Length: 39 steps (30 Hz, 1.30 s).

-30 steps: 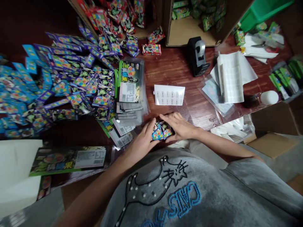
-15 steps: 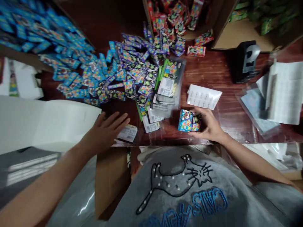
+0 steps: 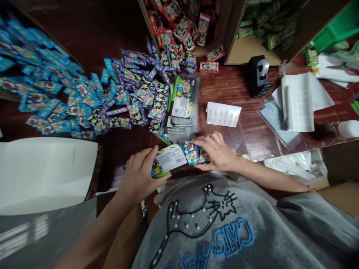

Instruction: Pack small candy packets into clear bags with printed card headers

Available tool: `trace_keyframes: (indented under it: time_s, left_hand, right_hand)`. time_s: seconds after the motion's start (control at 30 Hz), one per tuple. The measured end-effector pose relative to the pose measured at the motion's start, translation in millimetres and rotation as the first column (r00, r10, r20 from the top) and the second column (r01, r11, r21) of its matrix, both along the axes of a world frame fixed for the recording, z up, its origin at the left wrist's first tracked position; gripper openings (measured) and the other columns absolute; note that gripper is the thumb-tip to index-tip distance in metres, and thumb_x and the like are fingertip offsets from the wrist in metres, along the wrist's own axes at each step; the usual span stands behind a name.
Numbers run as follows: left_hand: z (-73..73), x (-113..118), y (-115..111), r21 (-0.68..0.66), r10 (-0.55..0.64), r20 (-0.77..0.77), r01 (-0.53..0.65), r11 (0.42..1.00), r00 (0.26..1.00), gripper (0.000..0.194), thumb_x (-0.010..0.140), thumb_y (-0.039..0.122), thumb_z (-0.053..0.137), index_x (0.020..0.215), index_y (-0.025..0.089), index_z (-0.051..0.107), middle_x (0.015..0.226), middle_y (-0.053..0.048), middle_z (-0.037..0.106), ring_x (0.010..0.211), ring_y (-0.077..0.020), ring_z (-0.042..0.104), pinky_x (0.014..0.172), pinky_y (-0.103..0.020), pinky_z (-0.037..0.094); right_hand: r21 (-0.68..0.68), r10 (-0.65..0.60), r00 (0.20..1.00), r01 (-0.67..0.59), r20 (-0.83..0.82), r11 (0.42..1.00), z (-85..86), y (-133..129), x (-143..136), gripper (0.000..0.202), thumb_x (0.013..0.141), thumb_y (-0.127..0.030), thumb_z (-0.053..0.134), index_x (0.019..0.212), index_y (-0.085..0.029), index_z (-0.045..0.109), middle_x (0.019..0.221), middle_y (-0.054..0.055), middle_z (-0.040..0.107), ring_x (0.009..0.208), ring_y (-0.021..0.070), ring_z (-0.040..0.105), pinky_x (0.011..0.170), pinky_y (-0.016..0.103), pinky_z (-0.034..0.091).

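—Left hand (image 3: 140, 170)?
—Fingers closed on one labelled pouch (image 3: 171, 158), at the near edge of the table (image 3: 218, 87).
—Right hand (image 3: 220, 151)?
—Fingers gripping one small bundle, blue and purple (image 3: 191, 154), at the pouch's right end; touching or not, cannot tell.
—Beyond?
—One sticker sheet (image 3: 223, 114); one black tape dispenser (image 3: 259, 76); loose packets (image 3: 134, 101), heaped left.

Reddish-brown tabletop (image 3: 224, 84) beneath purple packets (image 3: 156, 113), label sheet (image 3: 223, 114), tape dispenser (image 3: 255, 79).
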<state>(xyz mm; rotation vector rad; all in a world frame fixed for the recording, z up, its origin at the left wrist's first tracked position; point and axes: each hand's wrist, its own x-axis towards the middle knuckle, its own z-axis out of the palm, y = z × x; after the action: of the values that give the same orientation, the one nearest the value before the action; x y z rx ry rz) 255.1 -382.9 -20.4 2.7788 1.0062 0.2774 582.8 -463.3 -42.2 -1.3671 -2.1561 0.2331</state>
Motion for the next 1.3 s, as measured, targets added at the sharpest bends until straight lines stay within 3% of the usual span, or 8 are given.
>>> trace_keyframes:
  time_s: [0.17, 0.3, 0.43, 0.77, 0.93, 1.13, 1.23, 1.3]
  left_hand:
    - [-23.2, 30, -2, -0.119, -0.104, 0.046, 0.109, 0.987, 0.994, 0.094, 0.088, 0.045, 0.083, 0.168, 0.021, 0.038, 0.147, -0.02, 0.061, 0.129, -0.0403, 0.06, 0.113, -0.054, 0.047]
    - [-48.7, 49, -2, -0.12, -0.102, 0.028, 0.105, 0.987, 0.994, 0.097, 0.085, 0.048, 0.085, 0.166, 0.018, 0.041, 0.149, -0.021, 0.061, 0.129, -0.0412, 0.06, 0.112, -0.052, 0.045]
    - [-61.7, 62, -3, -0.149, -0.113, 0.023, 0.115, 0.982, 0.993, 0.096, 0.084, 0.054, 0.085, 0.164, 0.02, 0.044, 0.15, -0.019, 0.062, 0.131, -0.0413, 0.06, 0.112, -0.052, 0.042]
    - [-57.9, 90, -12, -0.217, -0.024, 0.018, 0.027, 0.976, 1.0, 0.089, 0.087, 0.052, 0.084, 0.162, 0.02, 0.05, 0.148, -0.018, 0.062, 0.131, -0.0401, 0.058, 0.111, -0.05, 0.041]
    - [-62.2, 91, -8, -0.229, -0.119, 0.042, 0.125, 0.965, 0.992, 0.086, 0.091, 0.059, 0.077, 0.164, 0.021, 0.049, 0.148, -0.017, 0.062, 0.129, -0.0374, 0.058, 0.11, -0.048, 0.042]
    - [-69.7, 95, -9, -0.03, -0.154, 0.02, 0.155, 0.987, 0.988, 0.085, 0.096, 0.067, 0.067, 0.162, 0.015, 0.052, 0.137, -0.019, 0.069, 0.119, -0.036, 0.063, 0.104, -0.049, 0.043]
    - [-55.8, 102, 6, 0.029, -0.257, 0.028, 0.256, 0.966, 0.966, 0.086, 0.094, 0.07, 0.068, 0.16, 0.016, 0.053, 0.139, -0.018, 0.069, 0.121, -0.0355, 0.064, 0.104, -0.048, 0.046]
    - [-38.2, 114, 38, 0.066, -0.313, 0.045, 0.31, 0.948, 0.949, 0.081, 0.094, 0.064, 0.072, 0.159, 0.02, 0.053, 0.144, -0.017, 0.067, 0.126, -0.036, 0.063, 0.106, -0.048, 0.048]
  right_hand:
    - [-0.119, 0.217, 0.975, -0.22, -0.04, 0.968, -9.8, -1, 27, 0.085, 0.097, -0.065, 0.073, 0.157, -0.013, 0.046, 0.136, 0.018, 0.069, 0.122, 0.0346, 0.059, 0.113, 0.056, 0.047]
    - [-0.213, 0.193, 0.979, -0.201, -0.059, 0.956, -25.4, -10, 57, 0.115, 0.091, -0.072, 0.077, 0.172, -0.014, 0.021, 0.163, 0.027, 0.049, 0.151, 0.0414, 0.047, 0.132, 0.07, 0.023]
    - [-0.276, 0.196, 0.976, -0.215, -0.097, 0.937, -36.8, -21, 83, 0.097, 0.096, -0.056, 0.079, 0.17, -0.019, 0.029, 0.16, 0.023, 0.053, 0.152, 0.0387, 0.048, 0.135, 0.074, 0.012]
    - [-0.294, 0.082, 0.984, -0.127, -0.161, 0.947, -46.5, -32, 80, 0.089, 0.09, -0.046, 0.087, 0.161, -0.011, 0.046, 0.15, 0.023, 0.059, 0.148, 0.0377, 0.054, 0.137, 0.068, 0.019]
    - [-0.323, 0.131, 0.965, -0.201, -0.227, 0.925, -47.0, -35, 81, 0.09, 0.094, -0.045, 0.084, 0.165, -0.009, 0.041, 0.156, 0.025, 0.059, 0.153, 0.0318, 0.053, 0.139, 0.056, 0.024]
    - [-0.261, -0.118, 0.991, 0.098, -0.061, 0.96, -57.9, -51, 64, 0.064, 0.085, -0.064, 0.085, 0.133, -0.023, 0.073, 0.17, 0.022, 0.048, 0.163, 0.0426, 0.04, 0.133, 0.075, 0.021]
    - [-0.182, -0.125, 0.992, 0.129, 0.034, 0.975, -50.6, -50, 72, 0.07, 0.085, -0.071, 0.082, 0.139, -0.028, 0.072, 0.173, 0.019, 0.044, 0.162, 0.0437, 0.04, 0.132, 0.075, 0.027]
    - [-0.082, -0.219, 0.975, 0.22, 0.03, 0.972, -33.3, -29, 101, 0.07, 0.092, -0.07, 0.075, 0.147, -0.026, 0.066, 0.17, 0.02, 0.048, 0.16, 0.0412, 0.044, 0.133, 0.073, 0.028]
